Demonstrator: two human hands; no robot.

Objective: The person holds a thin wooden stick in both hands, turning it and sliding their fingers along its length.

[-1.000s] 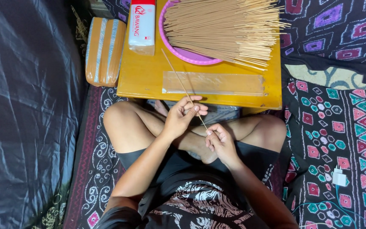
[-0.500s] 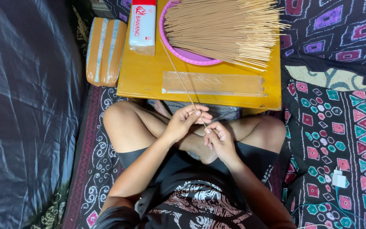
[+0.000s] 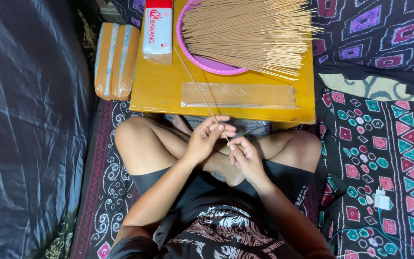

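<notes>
I sit cross-legged behind a low yellow table (image 3: 159, 91). My left hand (image 3: 207, 139) and my right hand (image 3: 245, 156) meet over my lap, both pinching one thin tan stick (image 3: 197, 86) that slants up and left across the table. A pink basin (image 3: 207, 60) on the table holds a large heap of the same thin sticks (image 3: 250, 33). A clear flat plastic sleeve (image 3: 238, 96) lies along the table's near edge, just beyond my hands.
A white and red packet (image 3: 157, 31) stands on the table's left side. An orange striped bundle (image 3: 116, 60) lies left of the table. Dark plastic sheeting (image 3: 25, 129) covers the left. Patterned cloth (image 3: 374, 139) lies to the right, with a white charger (image 3: 382, 199) on it.
My hands have stayed together over my lap. The stick between them has slid further up and left, so more of it reaches over the table.
</notes>
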